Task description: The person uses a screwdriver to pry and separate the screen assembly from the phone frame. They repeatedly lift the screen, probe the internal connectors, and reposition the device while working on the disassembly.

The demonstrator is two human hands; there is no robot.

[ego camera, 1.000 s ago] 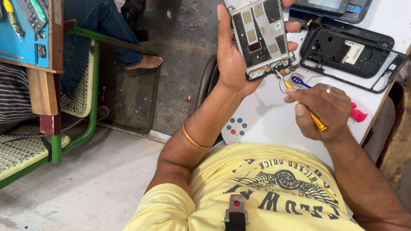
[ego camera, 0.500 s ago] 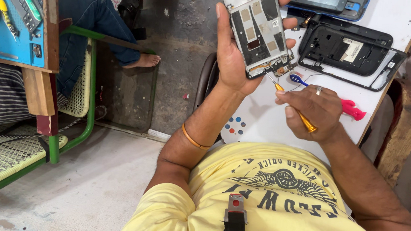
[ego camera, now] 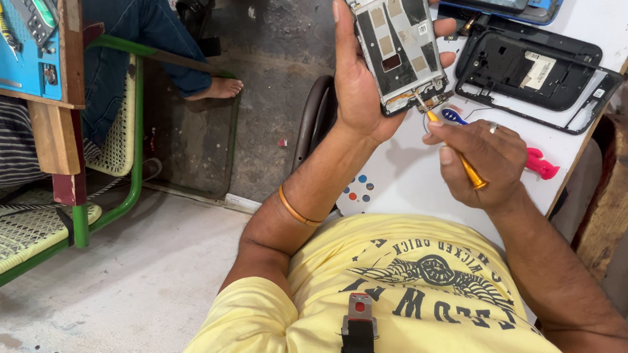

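Metal and bare circuitry are being shown on the opened phone frame (ego camera: 400,39), which is being held upright off the white desk (ego camera: 404,177) in the left hand (ego camera: 366,75), its fingers being wrapped round both long edges, probably so that the lower end is being kept steady and turned toward the tool. A thin yellow-handled screwdriver (ego camera: 455,150) is being pinched narrowly in the fingers of the right hand (ego camera: 481,159), its tip being pressed at the frame's bottom edge; the exact contact point is too small to tell. A black plastic back cover (ego camera: 537,69) is being left flat on the desk just beside, and a pink tool (ego camera: 541,164) is being partly hidden behind the right hand.
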